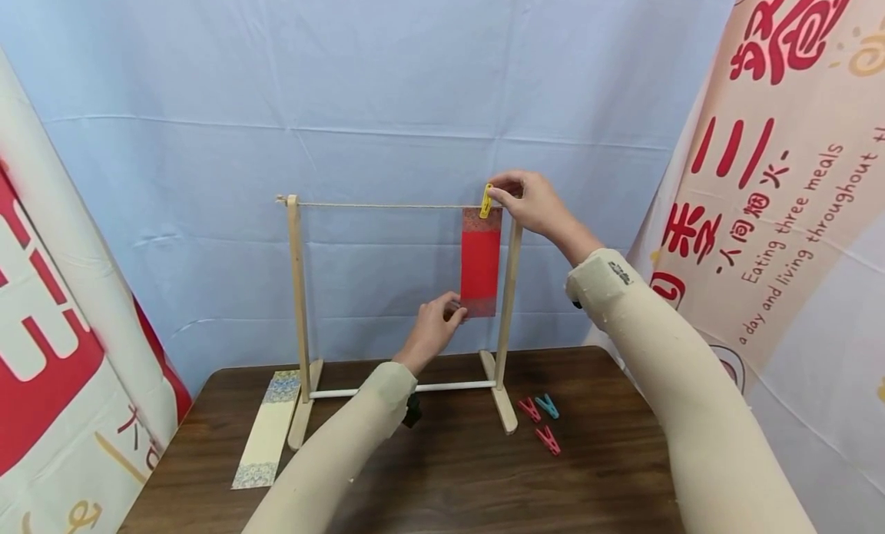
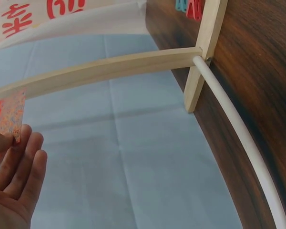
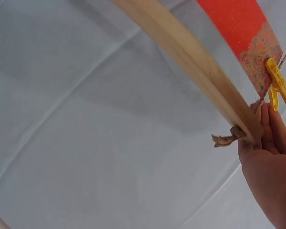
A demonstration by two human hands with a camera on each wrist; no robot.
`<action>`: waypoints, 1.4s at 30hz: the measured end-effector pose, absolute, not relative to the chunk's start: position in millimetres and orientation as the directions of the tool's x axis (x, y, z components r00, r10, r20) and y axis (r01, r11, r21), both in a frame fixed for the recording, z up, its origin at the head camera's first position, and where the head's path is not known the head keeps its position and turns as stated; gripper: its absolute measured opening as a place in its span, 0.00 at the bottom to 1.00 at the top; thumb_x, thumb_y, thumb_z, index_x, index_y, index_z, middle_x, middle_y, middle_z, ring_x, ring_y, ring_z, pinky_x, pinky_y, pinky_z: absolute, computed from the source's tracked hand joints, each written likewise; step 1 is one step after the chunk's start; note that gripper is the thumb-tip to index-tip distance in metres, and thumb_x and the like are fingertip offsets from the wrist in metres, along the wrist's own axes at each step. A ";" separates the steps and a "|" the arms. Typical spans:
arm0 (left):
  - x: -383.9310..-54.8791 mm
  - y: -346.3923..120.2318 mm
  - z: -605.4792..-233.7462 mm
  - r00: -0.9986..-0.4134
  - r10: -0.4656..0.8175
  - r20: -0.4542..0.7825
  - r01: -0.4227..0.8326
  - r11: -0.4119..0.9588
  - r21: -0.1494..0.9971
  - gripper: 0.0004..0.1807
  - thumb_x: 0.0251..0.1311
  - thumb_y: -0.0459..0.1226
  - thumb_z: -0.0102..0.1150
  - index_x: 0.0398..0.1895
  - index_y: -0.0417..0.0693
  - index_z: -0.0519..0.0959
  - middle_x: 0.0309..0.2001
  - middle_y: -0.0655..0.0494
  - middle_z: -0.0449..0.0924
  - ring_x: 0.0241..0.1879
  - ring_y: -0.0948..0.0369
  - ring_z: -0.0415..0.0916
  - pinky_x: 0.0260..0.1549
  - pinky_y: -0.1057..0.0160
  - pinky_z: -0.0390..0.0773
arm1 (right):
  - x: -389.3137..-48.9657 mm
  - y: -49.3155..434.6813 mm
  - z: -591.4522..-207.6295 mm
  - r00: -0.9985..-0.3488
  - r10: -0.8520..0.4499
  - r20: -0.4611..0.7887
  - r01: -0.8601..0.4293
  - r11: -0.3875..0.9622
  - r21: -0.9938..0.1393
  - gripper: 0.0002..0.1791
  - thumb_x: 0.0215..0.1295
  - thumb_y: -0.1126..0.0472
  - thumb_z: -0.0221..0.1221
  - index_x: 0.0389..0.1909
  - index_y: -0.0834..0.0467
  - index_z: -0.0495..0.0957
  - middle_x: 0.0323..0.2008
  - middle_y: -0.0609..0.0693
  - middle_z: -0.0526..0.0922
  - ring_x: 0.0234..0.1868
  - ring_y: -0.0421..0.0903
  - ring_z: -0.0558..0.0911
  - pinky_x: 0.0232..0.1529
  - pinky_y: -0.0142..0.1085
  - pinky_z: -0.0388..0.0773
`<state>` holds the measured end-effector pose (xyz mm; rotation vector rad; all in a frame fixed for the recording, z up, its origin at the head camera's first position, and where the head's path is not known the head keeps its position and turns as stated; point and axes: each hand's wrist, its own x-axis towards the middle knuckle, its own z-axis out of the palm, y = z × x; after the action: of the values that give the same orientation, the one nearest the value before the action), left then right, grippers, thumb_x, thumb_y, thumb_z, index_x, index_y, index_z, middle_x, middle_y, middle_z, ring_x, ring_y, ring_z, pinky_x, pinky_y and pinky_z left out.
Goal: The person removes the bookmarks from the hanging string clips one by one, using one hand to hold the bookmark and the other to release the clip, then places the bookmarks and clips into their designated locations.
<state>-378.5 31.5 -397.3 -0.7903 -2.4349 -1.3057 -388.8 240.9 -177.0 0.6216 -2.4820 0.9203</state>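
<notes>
A red paper strip [image 1: 480,263] with patterned ends hangs from the string [image 1: 387,205] of a wooden frame [image 1: 299,288], near its right post. At the strip's top edge, my right hand [image 1: 528,202] pinches a yellow clothespin [image 1: 486,201]. The right wrist view has this clothespin [image 3: 275,78] over the string and the patterned paper end [image 3: 260,57]. Lower down, my left hand [image 1: 434,325] pinches the strip's bottom left corner between thumb and finger. In the left wrist view the other fingers [image 2: 31,167] of that hand extend past the paper corner [image 2: 12,114].
Two pink clothespins [image 1: 548,439] and a blue one [image 1: 548,406] lie on the dark wooden table [image 1: 594,472], right of the frame. A cream paper strip [image 1: 266,434] with patterned ends lies at the left, by the frame's foot. A white rod [image 1: 442,386] joins the posts low down.
</notes>
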 end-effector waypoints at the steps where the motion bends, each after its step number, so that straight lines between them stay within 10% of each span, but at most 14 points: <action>1: -378.1 31.3 -397.2 -0.815 0.336 0.472 0.579 0.442 0.685 0.13 0.80 0.38 0.60 0.60 0.43 0.82 0.47 0.50 0.91 0.43 0.57 0.89 0.41 0.60 0.88 | -388.5 240.6 -177.5 -0.805 -0.257 0.535 -0.545 0.676 -0.496 0.19 0.81 0.58 0.61 0.64 0.64 0.82 0.57 0.62 0.86 0.57 0.57 0.84 0.56 0.52 0.81; 42: -374.9 3.8 -419.0 -0.798 0.301 0.522 0.602 0.414 0.682 0.10 0.78 0.36 0.63 0.56 0.43 0.83 0.45 0.50 0.91 0.41 0.54 0.89 0.42 0.56 0.88 | -388.5 234.7 -200.6 -0.530 -0.167 0.831 -0.771 0.504 -0.390 0.05 0.73 0.64 0.69 0.44 0.62 0.89 0.45 0.55 0.89 0.47 0.45 0.84 0.42 0.30 0.83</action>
<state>-374.9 3.8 -419.0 -0.7809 -2.3565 -1.3329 -388.5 234.7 -200.6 0.7679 -1.9901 1.0128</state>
